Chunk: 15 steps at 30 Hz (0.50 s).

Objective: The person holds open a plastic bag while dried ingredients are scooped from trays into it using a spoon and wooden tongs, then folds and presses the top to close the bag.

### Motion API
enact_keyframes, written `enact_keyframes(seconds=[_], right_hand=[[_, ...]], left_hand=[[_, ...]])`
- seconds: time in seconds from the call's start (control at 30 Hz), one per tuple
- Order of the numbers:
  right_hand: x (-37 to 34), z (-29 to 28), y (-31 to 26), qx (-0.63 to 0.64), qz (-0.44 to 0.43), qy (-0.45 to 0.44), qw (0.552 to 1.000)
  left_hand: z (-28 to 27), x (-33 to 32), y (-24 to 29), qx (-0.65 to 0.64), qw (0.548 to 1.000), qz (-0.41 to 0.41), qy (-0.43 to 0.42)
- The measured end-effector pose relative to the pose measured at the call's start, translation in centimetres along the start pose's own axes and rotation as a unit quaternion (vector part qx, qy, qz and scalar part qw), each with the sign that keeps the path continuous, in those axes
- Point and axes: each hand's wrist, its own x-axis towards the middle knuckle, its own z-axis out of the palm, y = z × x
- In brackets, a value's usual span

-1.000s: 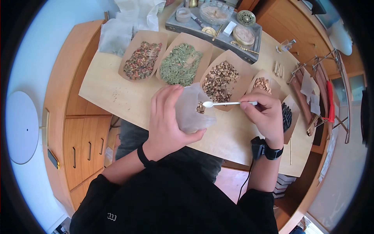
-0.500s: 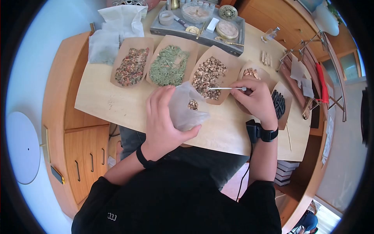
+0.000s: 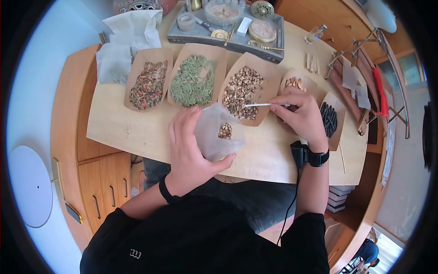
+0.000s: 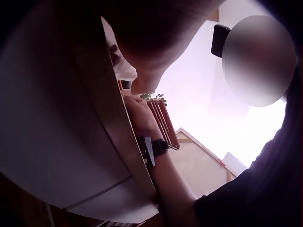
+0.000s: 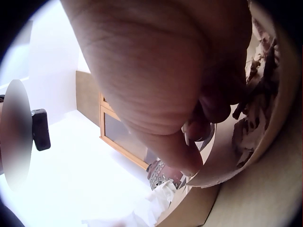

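Observation:
My left hand (image 3: 189, 144) holds a translucent whitish pouch (image 3: 205, 132), fingers behind it and thumb at its lower edge. Chopped brown pieces (image 3: 225, 131) show in the pouch's open mouth. In the head view my right hand (image 3: 301, 114) pinches a slim white spoon (image 3: 260, 105) by its handle. The spoon's tip is at the chopped brown herb (image 3: 244, 84) in a paper tray (image 3: 265, 93), its bowl partly hidden among the pieces. The right wrist view shows the right thumb (image 5: 165, 146) and curled fingers close beside another paper tray (image 5: 213, 172).
Paper trays of mixed reddish herbs (image 3: 148, 84), green herbs (image 3: 194, 82), pale slices (image 3: 295, 82) and black sticks (image 3: 328, 118) line the table (image 3: 155, 132). A grey tray (image 3: 191, 37) with jars stands behind. White pouches (image 3: 112, 64) lie left; a wooden rack (image 3: 340, 77) stands right.
The right hand has moved the spoon from the pouch's mouth to the brown herb in the tray. The left hand still holds the pouch. The head view has shifted slightly.

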Motion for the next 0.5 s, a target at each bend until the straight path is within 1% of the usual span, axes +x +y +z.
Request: enact_keyframes(seconds=[0.07, 0.17, 0.23, 0.3, 0.37, 0.4, 0.47, 0.5], right_hand=[[0.0, 0.0, 0.3, 0.008, 0.007, 0.005, 1.000], [0.0, -0.2, 0.5, 0.017, -0.003, 0.008, 1.000], [0.0, -0.4, 0.4, 0.015, -0.013, 0.009, 1.000], [-0.3, -0.4, -0.1, 0.015, -0.023, 0.011, 1.000], [-0.8, -0.7, -1.3, 0.070, -0.005, 0.022, 0.997], [-1.0, -0.8, -1.6, 0.071, -0.008, 0.019, 0.997], [-1.4, -1.1, -2.0, -0.016, -0.091, 0.006, 0.996], [-1.5, -1.0, -2.2, -0.013, -0.095, 0.002, 0.995]], left_hand=[[0.2, -0.1, 0.0, 0.000, 1.000, 0.005, 0.013], [0.2, -0.1, 0.1, 0.001, 1.000, 0.002, 0.026], [0.1, -0.1, 0.3, 0.007, 1.000, -0.009, 0.021], [0.1, -0.1, 0.2, 0.006, 1.000, -0.002, 0.027], [0.1, -0.2, 0.2, 0.006, 1.000, 0.001, 0.030], [0.0, -0.1, 0.3, 0.003, 1.000, -0.006, 0.026], [0.0, -0.1, 0.4, 0.007, 1.000, -0.017, 0.025], [0.0, -0.1, 0.4, 0.003, 1.000, -0.019, 0.024]])
